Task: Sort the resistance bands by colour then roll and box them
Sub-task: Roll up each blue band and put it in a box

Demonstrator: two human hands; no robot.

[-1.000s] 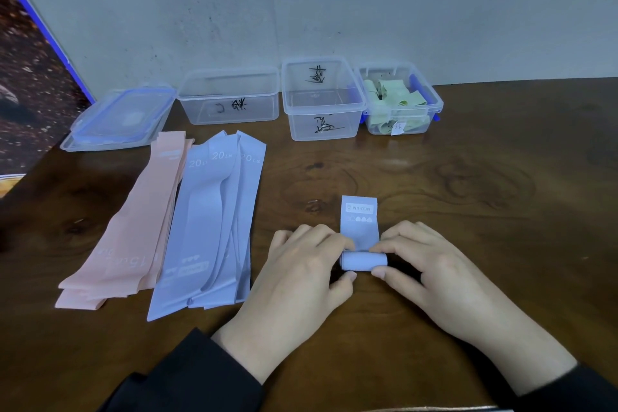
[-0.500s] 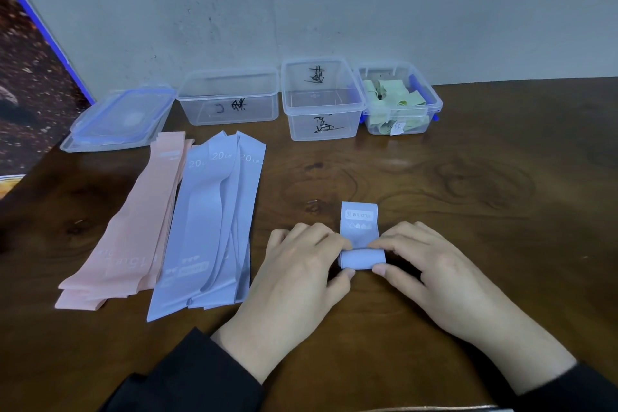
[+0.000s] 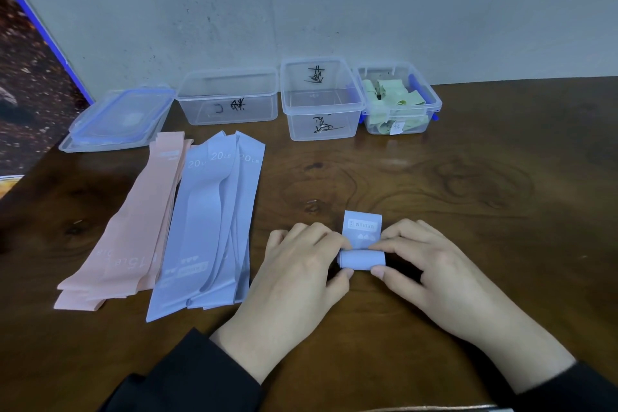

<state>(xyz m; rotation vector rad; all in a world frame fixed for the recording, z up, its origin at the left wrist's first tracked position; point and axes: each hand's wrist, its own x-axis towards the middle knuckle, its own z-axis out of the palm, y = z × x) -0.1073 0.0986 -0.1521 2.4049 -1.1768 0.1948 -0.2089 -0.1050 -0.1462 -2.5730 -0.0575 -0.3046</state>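
Soft lilac-blue rubber resistance band point(image 3: 362, 249), nearly rolled: left hand point(image 3: 297, 281) and right hand point(image 3: 438, 278) pinch its ends; short flat tail needs winding in.

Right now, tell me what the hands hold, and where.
Both hold the part-rolled blue rubber resistance band: left hand pinches the roll's left end, right hand its right end.

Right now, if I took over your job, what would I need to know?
Left hand and right hand both pinch the blue roll; only its short tail is left flat.
Blue pile and pink pile lie sorted but unrolled.
Green bands are boxed in the right box.
Left box and middle box hold no bands.
Left: finish this roll, box it, then roll and box both piles.
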